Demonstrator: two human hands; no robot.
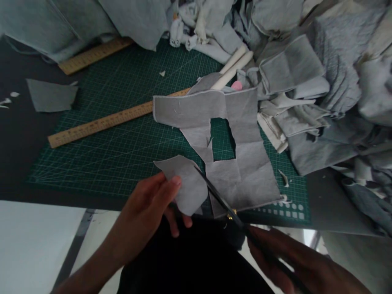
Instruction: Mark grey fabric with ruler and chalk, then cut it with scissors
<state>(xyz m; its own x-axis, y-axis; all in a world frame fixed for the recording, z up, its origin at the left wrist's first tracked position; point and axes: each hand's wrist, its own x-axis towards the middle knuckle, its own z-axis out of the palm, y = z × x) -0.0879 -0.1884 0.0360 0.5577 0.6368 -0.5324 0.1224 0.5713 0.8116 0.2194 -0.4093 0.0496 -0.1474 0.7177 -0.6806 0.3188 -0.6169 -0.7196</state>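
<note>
My left hand (153, 204) pinches a small grey fabric piece (190, 188) between thumb and fingers, near the table's front edge. My right hand (275, 253) is closed around the handles of a pair of dark scissors (220, 198). The scissor blades reach up and left, and their tips meet the upper right edge of the small piece. Just beyond lies a larger grey fabric piece (248, 171) with a rectangular hole cut through it. The green mat shows through that hole.
A green cutting mat (122, 155) covers much of the dark table. Across it lies a wooden ruler (101, 126), partly under fabric; a second wooden ruler (94, 55) is behind. Folded grey cloth (290, 65) is heaped at right. A grey scrap (52, 96) lies at left.
</note>
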